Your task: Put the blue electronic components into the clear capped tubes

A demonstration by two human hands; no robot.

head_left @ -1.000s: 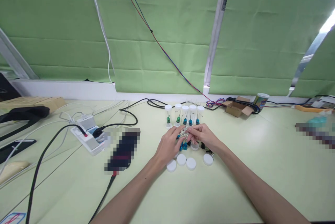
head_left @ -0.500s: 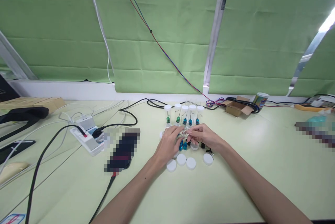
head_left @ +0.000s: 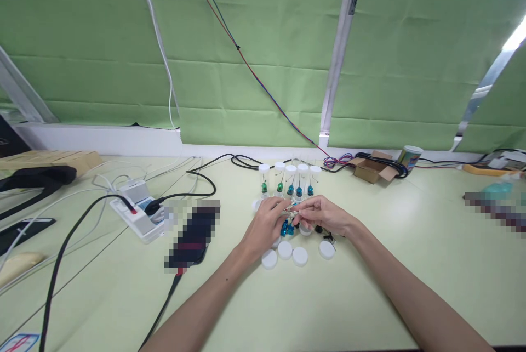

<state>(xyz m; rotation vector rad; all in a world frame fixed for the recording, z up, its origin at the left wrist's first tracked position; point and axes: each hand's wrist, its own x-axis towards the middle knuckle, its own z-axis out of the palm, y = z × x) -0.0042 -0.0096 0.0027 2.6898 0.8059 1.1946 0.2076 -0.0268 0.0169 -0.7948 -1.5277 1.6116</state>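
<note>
My left hand (head_left: 263, 227) and my right hand (head_left: 326, 215) meet fingertip to fingertip above the table. Both are closed in a pinch around a small, thin, metallic-looking piece (head_left: 291, 211), too small to name. Just below the fingers lie shiny blue pieces (head_left: 290, 229) and, by the right hand, small black parts (head_left: 319, 229). Beyond the hands stands a row of clear tubes with white caps (head_left: 280, 167), with green pieces (head_left: 280, 187) or blue pieces (head_left: 310, 191) and thin stems inside. Several loose white caps (head_left: 299, 256) lie nearer to me; one is partly covered by my right hand.
To the left are a blurred dark phone-like device (head_left: 193, 237) on a cable and a white power strip (head_left: 137, 223) with plugs. An open cardboard box (head_left: 372, 170) and a can (head_left: 410, 158) stand at the back right. Black cables (head_left: 246, 165) run along the wall.
My fingertips have shifted slightly around the small piece, which shows a little more now. The tubes and caps stay where they were.
</note>
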